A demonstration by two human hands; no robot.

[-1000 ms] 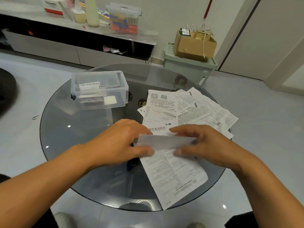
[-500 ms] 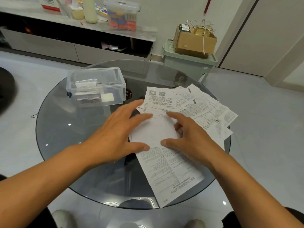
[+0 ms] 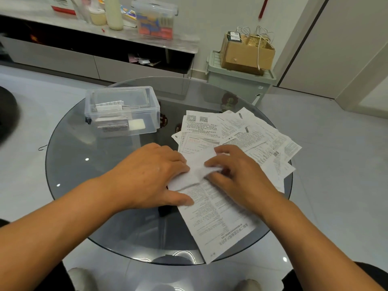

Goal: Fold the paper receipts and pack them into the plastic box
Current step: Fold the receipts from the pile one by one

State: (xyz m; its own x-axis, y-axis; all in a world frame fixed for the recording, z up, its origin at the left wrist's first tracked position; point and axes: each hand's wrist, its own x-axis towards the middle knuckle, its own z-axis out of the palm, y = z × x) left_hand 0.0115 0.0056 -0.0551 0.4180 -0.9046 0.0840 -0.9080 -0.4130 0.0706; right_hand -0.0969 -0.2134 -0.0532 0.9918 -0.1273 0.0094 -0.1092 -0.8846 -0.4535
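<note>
Nearest us, one long printed sheet (image 3: pixel 218 223) lies on the round glass table (image 3: pixel 69 164). Our two hands work one folded receipt (image 3: pixel 194 172) upon it: left hand (image 3: pixel 151 177) pressing flat, right hand (image 3: pixel 235 173) curled, pinching its edge. Beyond, a fanned receipt pile (image 3: pixel 252 135); left, one clear plastic box (image 3: pixel 122 111) holding folded slips.

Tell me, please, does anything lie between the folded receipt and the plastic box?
Nothing visible does: bare glass table separates the folded receipt from the lidless plastic box, which already holds a few folded papers.
</note>
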